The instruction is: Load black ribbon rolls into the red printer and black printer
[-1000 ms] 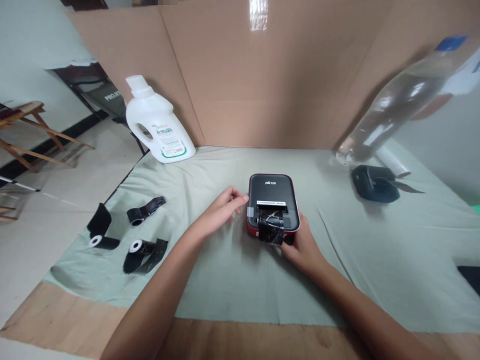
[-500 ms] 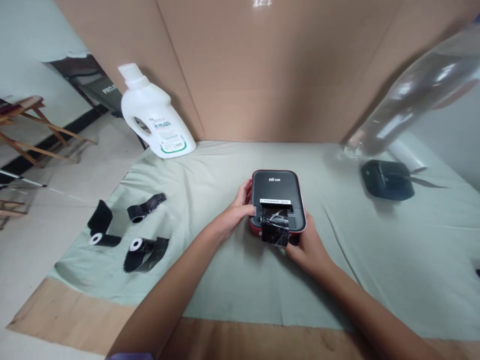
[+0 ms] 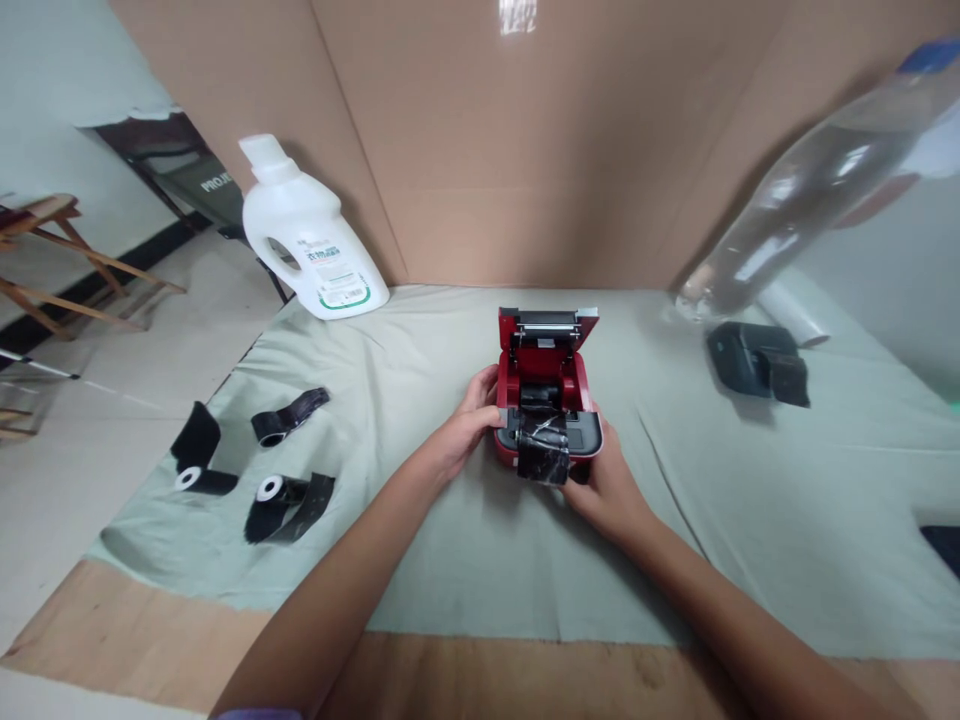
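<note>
A: Where's the printer (image 3: 574,382)?

B: Mid-counter (image 3: 127,640), about halfway from near edge to far edge, over the green cloth (image 3: 450,570). Lid (image 3: 551,318) up, red inside showing. Dark roll (image 3: 540,394) in the bay; black strip (image 3: 544,460) hangs over the front.

A: Left hand (image 3: 472,425)?

B: Grip closed on the printer's left side, thumb at the front panel's end.

A: Right hand (image 3: 607,490)?

B: Grip closed on the front right corner, thumb low, beside the strip. Other fingers mostly hidden. Whether the base is lifted, cannot tell.

A: Counter's left edge?

B: Three loose rolls: outer roll (image 3: 214,482) nearest that edge, back roll (image 3: 281,428), front roll (image 3: 274,510). White jug (image 3: 319,245) at the far left corner.

A: Far right corner?

B: Clear bottle (image 3: 802,200), blue cap. Nearer us, a dark device (image 3: 739,355) with its own black tail, blurred; pale tube (image 3: 799,320) just behind. Cardboard (image 3: 480,170) along the far edge.
</note>
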`<state>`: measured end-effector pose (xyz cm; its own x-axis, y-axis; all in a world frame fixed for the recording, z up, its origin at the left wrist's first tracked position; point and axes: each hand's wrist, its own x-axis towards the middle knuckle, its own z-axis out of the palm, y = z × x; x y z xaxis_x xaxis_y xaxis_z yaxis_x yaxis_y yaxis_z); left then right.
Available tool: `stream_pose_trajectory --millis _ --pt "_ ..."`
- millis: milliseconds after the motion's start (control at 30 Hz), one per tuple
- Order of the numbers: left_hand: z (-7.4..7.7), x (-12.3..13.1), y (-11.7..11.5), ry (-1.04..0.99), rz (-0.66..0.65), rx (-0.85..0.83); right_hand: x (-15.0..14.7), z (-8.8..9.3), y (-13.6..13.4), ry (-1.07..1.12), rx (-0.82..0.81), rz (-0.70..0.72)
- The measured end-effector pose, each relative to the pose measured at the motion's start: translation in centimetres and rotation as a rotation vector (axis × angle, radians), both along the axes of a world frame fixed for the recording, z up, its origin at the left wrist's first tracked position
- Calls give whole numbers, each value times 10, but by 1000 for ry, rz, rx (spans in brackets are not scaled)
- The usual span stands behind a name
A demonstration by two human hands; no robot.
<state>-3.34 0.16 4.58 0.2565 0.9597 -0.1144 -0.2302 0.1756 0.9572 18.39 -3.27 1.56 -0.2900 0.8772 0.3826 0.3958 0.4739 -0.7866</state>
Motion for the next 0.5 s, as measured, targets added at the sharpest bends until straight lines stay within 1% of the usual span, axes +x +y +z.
stream_pose_trajectory --millis 133,200,267,333,367,400,500 --pt "4 -1 -3 62 17 -11 0 1 -1 -2 10 -10" --pt "6 -1 -4 148 59 24 -1 2 -1 -2 20 1" --pt "11 0 -4 318 161 141 0 2 -1 6 27 11" --pt "20 1 -2 527 233 313 0 1 -1 7 23 11" --pt "26 3 0 616 224 390 1 -1 -1 2 24 6" --pt "33 5 3 689 182 454 2 -3 0 -7 31 -2" --pt "53 17 18 903 -29 612 5 -10 1 -32 64 -26"
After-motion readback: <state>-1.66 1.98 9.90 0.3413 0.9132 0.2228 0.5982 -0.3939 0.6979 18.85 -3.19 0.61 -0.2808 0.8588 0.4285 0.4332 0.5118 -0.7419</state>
